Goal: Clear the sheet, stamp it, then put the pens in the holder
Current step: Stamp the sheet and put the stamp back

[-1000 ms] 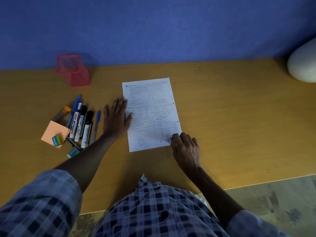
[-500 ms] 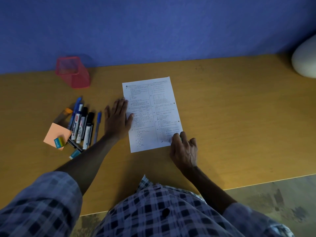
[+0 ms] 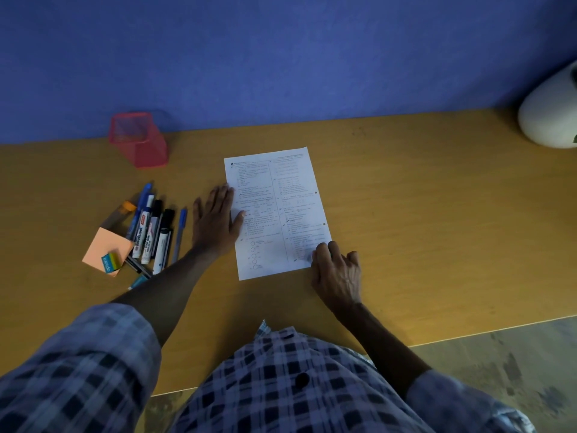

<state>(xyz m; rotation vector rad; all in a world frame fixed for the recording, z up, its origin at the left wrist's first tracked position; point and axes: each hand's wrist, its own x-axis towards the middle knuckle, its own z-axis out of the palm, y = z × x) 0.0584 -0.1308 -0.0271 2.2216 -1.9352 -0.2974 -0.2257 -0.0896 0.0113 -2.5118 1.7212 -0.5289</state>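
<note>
The printed sheet [image 3: 274, 210] is being pinned flat by the left hand [image 3: 215, 220], fingers spread, and the right hand [image 3: 335, 270], fingers curled, nothing gripped.

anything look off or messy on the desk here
Mostly tidy. The sheet lies slightly askew, both hands flat on its edges: left hand, right hand. The pens lie loose in a heap beside the sticky notes, none in the red holder. No stamp is visible.

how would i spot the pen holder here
Look along the blue wall where it meets the wooden desk, left of the printed sheet. The pen holder stands there, behind the pens: a pink mesh cup, the only upright container.
</note>
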